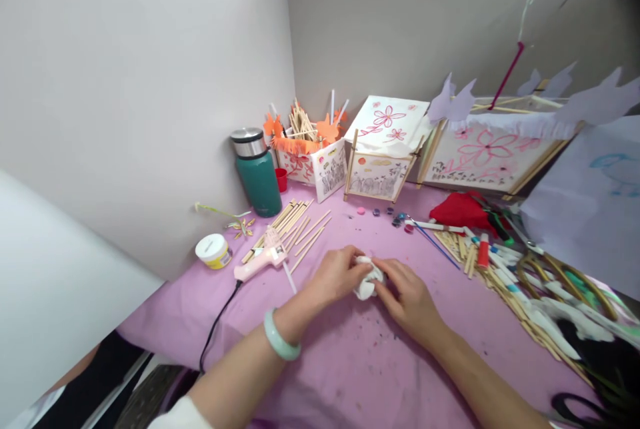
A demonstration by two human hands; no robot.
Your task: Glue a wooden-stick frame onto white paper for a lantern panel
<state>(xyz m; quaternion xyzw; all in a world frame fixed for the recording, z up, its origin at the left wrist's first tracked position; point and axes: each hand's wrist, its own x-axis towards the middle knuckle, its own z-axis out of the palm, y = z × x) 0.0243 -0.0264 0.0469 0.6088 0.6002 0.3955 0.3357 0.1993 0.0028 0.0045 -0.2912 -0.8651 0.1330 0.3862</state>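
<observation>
Two hands meet over the purple cloth, to the right of the green bottle and nearer to the person. The left arm slants in from the lower left and the right arm from the lower right. The left hand [337, 274] and the right hand [407, 292] both have bent fingers, and they pinch one white crumpled wad [367, 290] between them. The wad is a bit longer going away from the person than it is across. A smooth, round end points back toward the person. Some of it hides behind the fingers.

There is one green bottle [260, 182]. One pale green bracelet [281, 336] is on the left wrist, nearer to the person than the bottle. One pink glue gun [260, 262] lies in front of the bottle, by a bunch of wooden sticks [286, 217] too mixed up to count. One white jar [213, 251] sits in front of the bottle and to its left. One red cup [281, 180] is just beside the bottle, on its right. The purple cloth [350, 382] is under the bottle.
</observation>
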